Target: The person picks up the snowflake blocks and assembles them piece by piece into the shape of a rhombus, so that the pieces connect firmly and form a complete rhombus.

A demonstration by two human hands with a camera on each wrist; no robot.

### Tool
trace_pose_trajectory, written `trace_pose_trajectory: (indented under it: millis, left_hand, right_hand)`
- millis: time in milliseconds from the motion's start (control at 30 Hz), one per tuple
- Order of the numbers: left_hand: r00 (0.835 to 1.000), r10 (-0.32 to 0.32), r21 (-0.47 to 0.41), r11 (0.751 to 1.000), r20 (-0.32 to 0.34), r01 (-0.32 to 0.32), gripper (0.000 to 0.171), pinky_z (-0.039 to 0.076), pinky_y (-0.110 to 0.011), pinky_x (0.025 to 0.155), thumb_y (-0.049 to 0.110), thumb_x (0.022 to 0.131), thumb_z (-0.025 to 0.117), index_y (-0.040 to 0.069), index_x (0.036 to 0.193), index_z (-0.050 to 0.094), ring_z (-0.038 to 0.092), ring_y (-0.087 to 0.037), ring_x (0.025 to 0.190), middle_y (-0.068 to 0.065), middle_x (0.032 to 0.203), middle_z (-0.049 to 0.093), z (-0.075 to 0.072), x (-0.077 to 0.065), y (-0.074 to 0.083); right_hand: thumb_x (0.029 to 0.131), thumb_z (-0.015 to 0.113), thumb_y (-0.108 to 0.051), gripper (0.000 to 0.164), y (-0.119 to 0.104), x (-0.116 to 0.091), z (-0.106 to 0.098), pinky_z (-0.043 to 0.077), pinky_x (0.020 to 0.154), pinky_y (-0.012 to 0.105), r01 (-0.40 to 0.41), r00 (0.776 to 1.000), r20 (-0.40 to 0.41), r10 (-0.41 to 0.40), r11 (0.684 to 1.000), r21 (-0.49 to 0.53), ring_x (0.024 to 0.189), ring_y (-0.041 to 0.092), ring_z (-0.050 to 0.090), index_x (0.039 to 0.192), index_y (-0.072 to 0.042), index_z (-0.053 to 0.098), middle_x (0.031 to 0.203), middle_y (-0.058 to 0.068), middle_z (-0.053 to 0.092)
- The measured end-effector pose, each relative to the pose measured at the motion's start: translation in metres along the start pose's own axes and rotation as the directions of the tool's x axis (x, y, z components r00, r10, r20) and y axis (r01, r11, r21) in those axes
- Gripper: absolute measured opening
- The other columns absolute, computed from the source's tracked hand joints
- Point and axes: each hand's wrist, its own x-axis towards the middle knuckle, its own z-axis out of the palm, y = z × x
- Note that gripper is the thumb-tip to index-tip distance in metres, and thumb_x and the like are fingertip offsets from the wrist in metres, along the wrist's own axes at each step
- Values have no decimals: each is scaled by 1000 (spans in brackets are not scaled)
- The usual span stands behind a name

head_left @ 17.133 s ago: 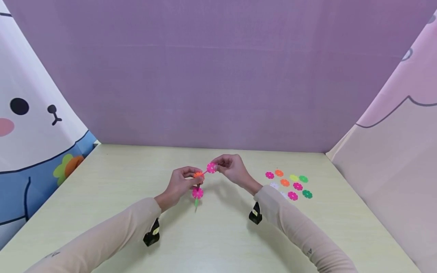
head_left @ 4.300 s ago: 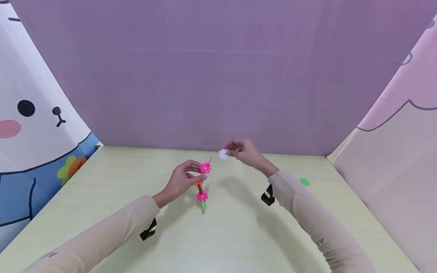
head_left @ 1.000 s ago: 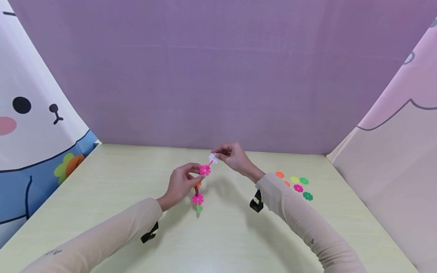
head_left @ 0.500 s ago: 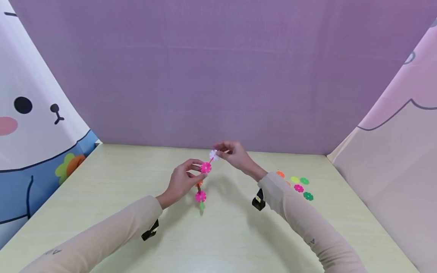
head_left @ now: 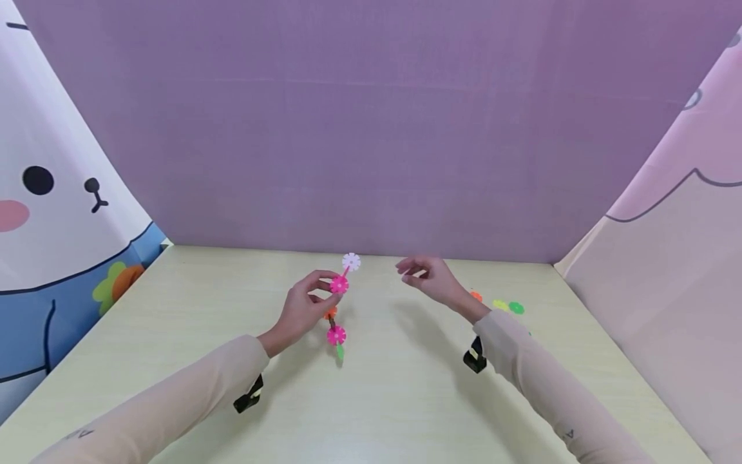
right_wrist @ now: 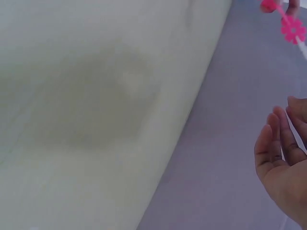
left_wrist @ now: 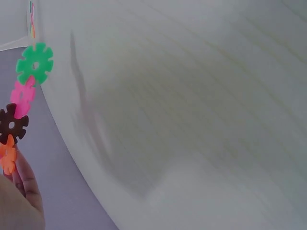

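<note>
In the head view my left hand (head_left: 303, 304) pinches a chain of interlocking snowflake discs between thumb and fingers, above the table. A white disc (head_left: 350, 258) tops the chain, joined to an edge-on pink piece and a flat pink disc (head_left: 339, 289) at the fingertips. Below come an orange disc (head_left: 330, 314), a brown one, another pink disc (head_left: 336, 341) and a light green disc (head_left: 339, 352) at the bottom. The left wrist view shows the green disc (left_wrist: 44, 60) and brown disc (left_wrist: 20, 123) clearly. My right hand (head_left: 431, 279) hovers apart, fingers loosely bent, holding nothing.
Loose discs lie on the pale table (head_left: 382, 399) at the right: orange (head_left: 476, 296), yellow (head_left: 500, 305) and green (head_left: 516, 308). My right sleeve (head_left: 527, 361) hides part of that area. A purple cloth (head_left: 371, 142) stands behind the table, with printed cloths at both sides.
The white disc, earlier carried over by my right hand, now sits on the chain. My right hand has let go of it and moved right; the chain has shifted slightly left.
</note>
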Motion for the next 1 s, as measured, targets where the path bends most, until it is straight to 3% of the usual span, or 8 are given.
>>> trace_pose_trajectory:
  millis: [233, 433, 567, 767, 900, 1000]
  left_hand:
    - [998, -61, 17, 998, -13, 61, 34, 51, -23, 70, 13, 82, 68, 11, 113, 55, 59, -22, 96, -11, 104, 63, -2, 0, 4]
    - [998, -58, -2, 998, -25, 58, 31, 50, -20, 67, 16, 82, 67, 12, 110, 53, 57, -21, 98, -8, 104, 63, -4, 1, 6]
    - [999, -34, -15, 999, -41, 34, 27, 51, -22, 64, 23, 83, 67, 16, 106, 55, 58, -17, 92, -4, 98, 64, -5, 1, 5]
    - [997, -27, -16, 1000, -71, 25, 23, 53, -25, 61, 23, 82, 68, 19, 101, 55, 62, -19, 77, -3, 92, 65, -7, 1, 6]
    - [996, -31, -20, 999, -83, 30, 23, 52, -22, 61, 19, 82, 67, 13, 101, 56, 63, -18, 73, -7, 90, 66, -9, 1, 11]
    - [995, -46, -33, 999, -89, 43, 23, 51, -20, 62, 12, 83, 66, 6, 102, 55, 61, -15, 73, -12, 90, 66, -13, -3, 24]
  right_hand:
    - [84, 59, 4, 19, 3, -35, -20, 50, 68, 26, -28, 1000, -10, 27, 997, -76, 91, 35, 61, 102, 7, 61, 101, 23, 64]
    - [84, 61, 1, 19, 49, -55, -34, 50, 69, 22, -58, 998, -7, 57, 986, -159, 91, 29, 62, 103, 3, 62, 102, 21, 64]
    - [82, 62, 1, 21, 72, -70, -45, 51, 72, 23, -64, 998, 9, 67, 982, -179, 89, 28, 62, 103, 5, 62, 102, 21, 64]
    - [81, 61, 6, 21, 83, -90, -59, 52, 73, 25, -96, 993, 46, 109, 972, -214, 88, 29, 61, 101, 7, 62, 101, 22, 64]
    - [80, 61, 6, 20, 88, -98, -64, 52, 70, 25, -108, 989, 70, 130, 962, -251, 86, 26, 61, 100, 6, 62, 98, 19, 64]
    - [78, 62, 7, 19, 92, -102, -66, 51, 64, 21, -97, 989, 83, 123, 958, -272, 83, 24, 60, 98, 5, 62, 95, 17, 65]
